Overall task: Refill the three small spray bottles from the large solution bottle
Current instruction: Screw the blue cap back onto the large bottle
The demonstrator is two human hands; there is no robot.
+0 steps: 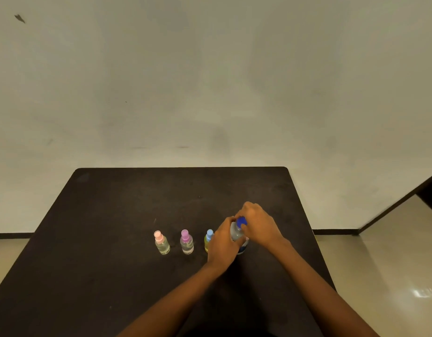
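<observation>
Three small spray bottles stand in a row on the black table (112, 215): one with a pink cap (161, 242), one with a purple cap (186, 242), and one with a light blue cap (208, 239) and yellowish liquid, partly hidden by my left hand. To their right stands the large clear solution bottle (236, 233). My left hand (222, 244) grips its body. My right hand (257, 223) holds its dark blue cap (241, 222) from above.
A pale wall rises behind the table. Tiled floor shows to the right, with a dark doorway edge (404, 198) at the far right. The table's far edge lies well beyond the bottles.
</observation>
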